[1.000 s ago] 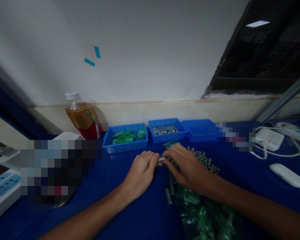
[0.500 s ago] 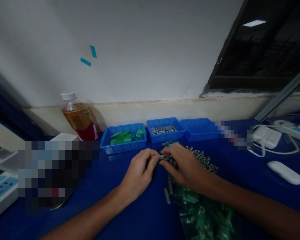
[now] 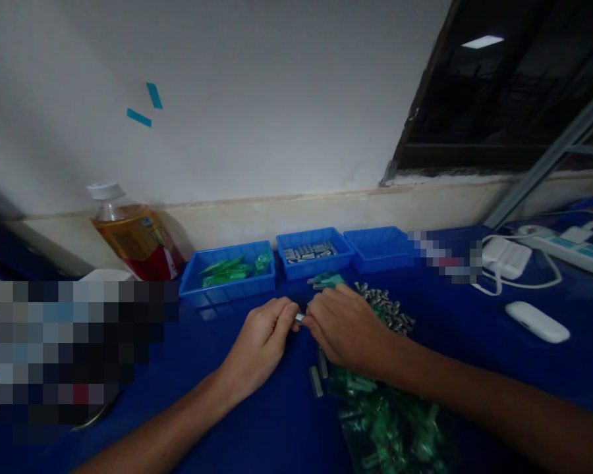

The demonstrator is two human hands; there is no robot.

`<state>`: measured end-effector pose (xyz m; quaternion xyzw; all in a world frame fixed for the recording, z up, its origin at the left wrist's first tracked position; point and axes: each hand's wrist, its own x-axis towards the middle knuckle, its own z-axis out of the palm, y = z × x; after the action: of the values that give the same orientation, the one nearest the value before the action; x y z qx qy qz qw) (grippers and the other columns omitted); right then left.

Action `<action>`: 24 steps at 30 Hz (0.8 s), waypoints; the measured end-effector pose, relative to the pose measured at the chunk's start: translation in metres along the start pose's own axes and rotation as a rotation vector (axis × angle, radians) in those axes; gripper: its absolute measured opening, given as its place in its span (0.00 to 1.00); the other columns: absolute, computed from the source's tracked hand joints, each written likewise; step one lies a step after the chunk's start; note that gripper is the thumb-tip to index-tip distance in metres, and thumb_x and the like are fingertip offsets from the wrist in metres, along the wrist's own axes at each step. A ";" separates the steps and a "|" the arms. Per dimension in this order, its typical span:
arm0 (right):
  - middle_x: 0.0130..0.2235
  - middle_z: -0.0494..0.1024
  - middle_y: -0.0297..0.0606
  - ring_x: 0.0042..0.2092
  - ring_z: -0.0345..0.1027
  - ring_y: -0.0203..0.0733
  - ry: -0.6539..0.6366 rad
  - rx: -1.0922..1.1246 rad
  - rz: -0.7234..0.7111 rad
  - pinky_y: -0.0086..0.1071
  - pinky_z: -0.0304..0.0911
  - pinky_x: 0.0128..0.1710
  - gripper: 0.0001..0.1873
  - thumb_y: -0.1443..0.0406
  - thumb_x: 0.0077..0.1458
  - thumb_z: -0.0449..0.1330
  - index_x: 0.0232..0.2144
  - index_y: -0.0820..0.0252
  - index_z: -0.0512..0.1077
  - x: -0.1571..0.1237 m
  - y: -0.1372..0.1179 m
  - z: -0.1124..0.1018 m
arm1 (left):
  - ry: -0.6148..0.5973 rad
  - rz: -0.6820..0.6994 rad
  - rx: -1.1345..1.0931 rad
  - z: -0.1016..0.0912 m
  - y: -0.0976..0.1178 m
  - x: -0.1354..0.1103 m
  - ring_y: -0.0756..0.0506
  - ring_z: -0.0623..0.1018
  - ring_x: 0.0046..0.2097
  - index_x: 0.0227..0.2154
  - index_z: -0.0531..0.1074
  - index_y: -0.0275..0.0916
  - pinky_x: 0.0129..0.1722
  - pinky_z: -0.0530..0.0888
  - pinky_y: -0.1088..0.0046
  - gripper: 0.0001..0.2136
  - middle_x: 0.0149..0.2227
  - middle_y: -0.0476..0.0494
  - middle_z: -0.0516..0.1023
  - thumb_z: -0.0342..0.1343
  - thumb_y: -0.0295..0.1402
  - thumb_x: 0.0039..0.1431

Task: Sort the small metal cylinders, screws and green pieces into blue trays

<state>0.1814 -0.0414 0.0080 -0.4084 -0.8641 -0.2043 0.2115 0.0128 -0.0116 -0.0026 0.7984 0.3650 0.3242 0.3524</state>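
Note:
A short silvery metal standoff [image 3: 300, 318] is pinched between my two hands, its middle showing in the gap. Thumb and fingers of my left hand [image 3: 259, 339] are closed on its left end. My right hand [image 3: 346, 326] grips the other end, the fingers curled and partly hidden. Below the right hand, a pair of similar metal standoffs [image 3: 316, 382] lies on the blue table. A pile of small metal screws [image 3: 388, 306] is just beyond that hand. Green plastic packaging [image 3: 395, 424] lies under and in front of the right forearm.
Along the wall stand a blue tray [image 3: 227, 288] of green pieces, a blue tray [image 3: 319, 262] of metal parts and another blue tray [image 3: 380, 253]. A drink bottle [image 3: 136, 237] is at left; a white case [image 3: 537, 322] and white cable [image 3: 548, 283] are at right.
My right hand has turned and its fingers have curled more tightly around the piece. The whole scene has shifted left in view as the camera turned right.

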 end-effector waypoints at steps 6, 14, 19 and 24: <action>0.25 0.67 0.36 0.29 0.58 0.41 -0.044 -0.022 -0.008 0.36 0.45 0.31 0.19 0.64 0.66 0.41 0.27 0.60 0.65 -0.002 -0.001 0.004 | 0.008 -0.011 0.011 0.000 0.002 0.000 0.50 0.67 0.28 0.22 0.62 0.38 0.30 0.63 0.76 0.18 0.23 0.51 0.65 0.40 0.39 0.65; 0.29 0.69 0.38 0.32 0.59 0.42 -0.031 0.084 0.000 0.36 0.49 0.33 0.13 0.64 0.63 0.44 0.31 0.62 0.66 -0.001 0.003 -0.002 | 0.068 -0.101 -0.057 -0.002 0.001 0.001 0.49 0.69 0.28 0.24 0.66 0.37 0.31 0.65 0.75 0.19 0.24 0.50 0.68 0.41 0.42 0.65; 0.32 0.70 0.40 0.35 0.61 0.43 0.010 0.082 0.055 0.37 0.51 0.36 0.10 0.62 0.61 0.49 0.35 0.63 0.66 0.000 0.001 -0.005 | 0.061 -0.099 -0.117 -0.001 -0.003 0.002 0.49 0.69 0.29 0.23 0.65 0.37 0.31 0.65 0.75 0.19 0.24 0.50 0.68 0.41 0.43 0.64; 0.30 0.70 0.38 0.33 0.60 0.41 -0.005 0.106 -0.001 0.36 0.51 0.34 0.08 0.65 0.58 0.50 0.32 0.61 0.68 0.006 0.012 -0.013 | 0.013 -0.055 -0.090 -0.001 -0.002 0.002 0.48 0.70 0.30 0.23 0.67 0.37 0.34 0.65 0.73 0.20 0.25 0.48 0.71 0.39 0.41 0.65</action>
<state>0.1900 -0.0377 0.0242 -0.3966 -0.8745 -0.1574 0.2306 0.0126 -0.0085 -0.0031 0.7693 0.3742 0.3355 0.3945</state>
